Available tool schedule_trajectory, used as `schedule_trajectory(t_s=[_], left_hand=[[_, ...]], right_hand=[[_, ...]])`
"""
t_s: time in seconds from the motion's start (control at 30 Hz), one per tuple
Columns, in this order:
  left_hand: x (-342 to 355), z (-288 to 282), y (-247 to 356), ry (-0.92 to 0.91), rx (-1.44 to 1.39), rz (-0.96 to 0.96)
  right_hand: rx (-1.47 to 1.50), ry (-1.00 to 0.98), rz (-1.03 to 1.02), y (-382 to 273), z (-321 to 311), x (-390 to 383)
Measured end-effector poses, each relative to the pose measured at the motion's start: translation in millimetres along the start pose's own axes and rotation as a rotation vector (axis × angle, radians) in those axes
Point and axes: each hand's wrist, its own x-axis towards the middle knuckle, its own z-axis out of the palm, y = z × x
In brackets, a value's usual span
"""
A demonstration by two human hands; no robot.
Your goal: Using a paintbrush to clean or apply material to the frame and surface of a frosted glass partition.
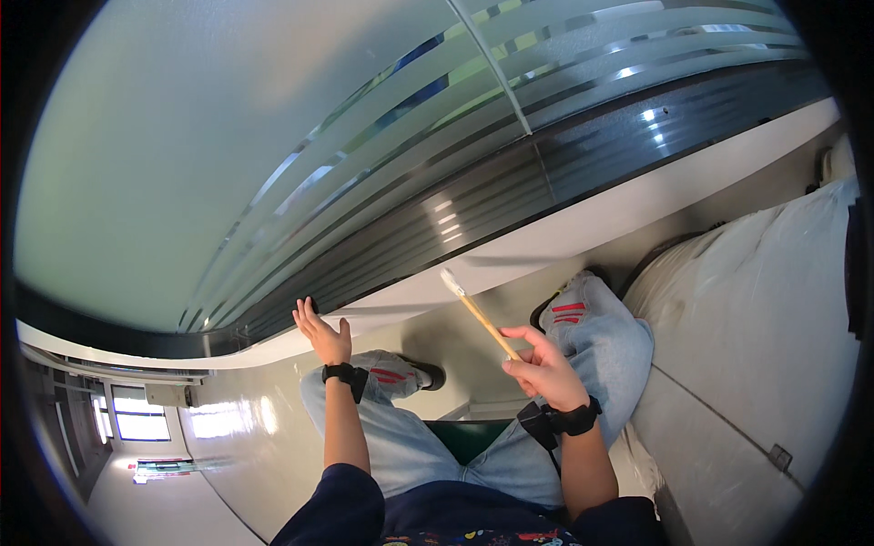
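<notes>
In my right hand (546, 369) is a slim brush (487, 320) with a light wooden handle and a whitish tip. Its handle is pinched between thumb and fingers, and the tip points up and left, near the white wall strip under the dark ledge. My left hand (323, 337) is open, its fingers stretched toward the lower edge of the dark ledge (391, 264); whether the fingertips touch it I cannot tell. Above the ledge rises a frosted glass panel (182, 182) with clear curved stripes.
My legs in light jeans (405, 446) are bent below my hands, over a dark green seat (469, 441). At right stands a large pale, plastic-wrapped object (737, 300) beside a flat grey panel (701, 428). A bright window (141, 414) shows far left.
</notes>
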Motion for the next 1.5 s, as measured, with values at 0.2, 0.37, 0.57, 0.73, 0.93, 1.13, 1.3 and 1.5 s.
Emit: schedule_trajectory(t_s=[0.2,0.37,0.57,0.73,0.93,1.13,1.3,1.5], left_hand=[[0.6,2.5,3.1,0.045,0.038,0.012],[1.0,1.7,2.6,0.025,0.037,0.002],[0.8,1.1,3.4,0.017,0.04,-0.015],[0.7,2.2,3.5,0.034,0.049,-0.002],[1.3,3.0,3.4,0.033,0.062,0.0],[1.2,2.7,4.2,0.026,0.058,-0.006],[1.2,2.5,3.9,0.024,0.066,-0.011],[0.9,3.7,4.1,0.037,0.058,-0.001]], right_hand=[[0.403,0.295,-0.244,-4.1,-9.5,-0.2],[0.549,0.407,-0.374,-1.3,-15.1,-0.6],[0.616,0.48,-0.461,-0.9,-16.7,1.3],[0.314,0.314,-0.303,4.3,-7.6,0.6],[0.216,0.078,-0.093,5.3,-1.3,1.9],[0.671,0.497,-0.434,-0.8,-12.6,5.0],[0.49,0.538,-0.386,0.2,-9.4,4.8],[0.051,0.158,-0.162,-0.2,3.7,0.2]])
